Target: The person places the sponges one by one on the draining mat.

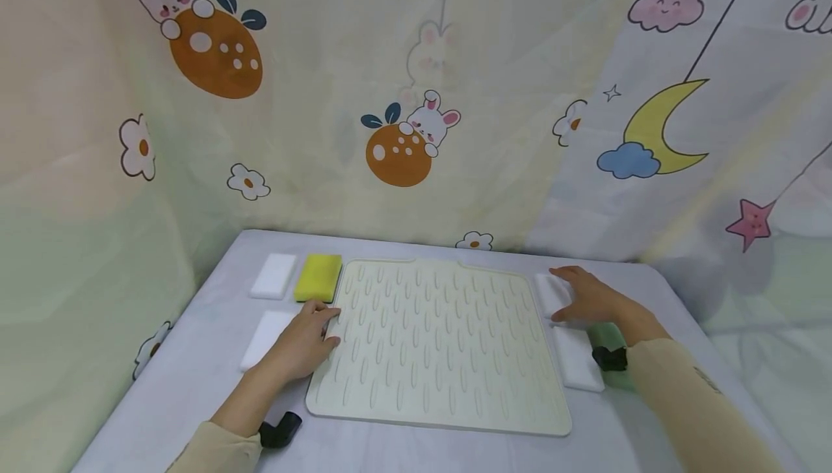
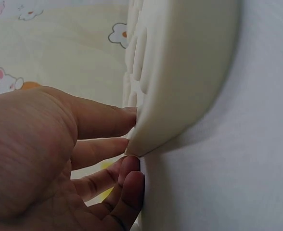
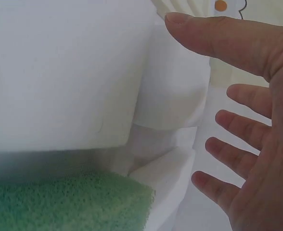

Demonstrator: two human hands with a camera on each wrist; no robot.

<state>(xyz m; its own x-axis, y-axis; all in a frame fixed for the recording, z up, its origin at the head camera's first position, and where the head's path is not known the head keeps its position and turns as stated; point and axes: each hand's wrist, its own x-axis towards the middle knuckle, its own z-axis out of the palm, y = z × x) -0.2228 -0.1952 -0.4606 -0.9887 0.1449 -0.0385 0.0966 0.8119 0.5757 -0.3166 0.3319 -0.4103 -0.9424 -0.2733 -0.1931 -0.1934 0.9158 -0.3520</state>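
Note:
A cream drying mat (image 1: 442, 346) with raised ridges lies in the middle of the table. My left hand (image 1: 304, 339) touches its left edge; in the left wrist view the thumb and fingertips meet the mat's rounded side, with the fingers only slightly bent. At the mat's far right, my right hand (image 1: 594, 300) is spread over a white sponge block (image 1: 551, 294), thumb apart from the fingers. Its fingers hold nothing in the right wrist view. Nearer the front lies another white sponge block (image 1: 577, 359), beside a green sponge (image 1: 611, 336) partly hidden by the wrist.
Left of the mat are a yellow sponge (image 1: 318, 278) and two white blocks, one behind (image 1: 273, 276) and one partly covered by my left hand (image 1: 265, 337). A white cloth (image 1: 507, 455) covers the table. A printed curtain (image 1: 312, 133) stands behind it.

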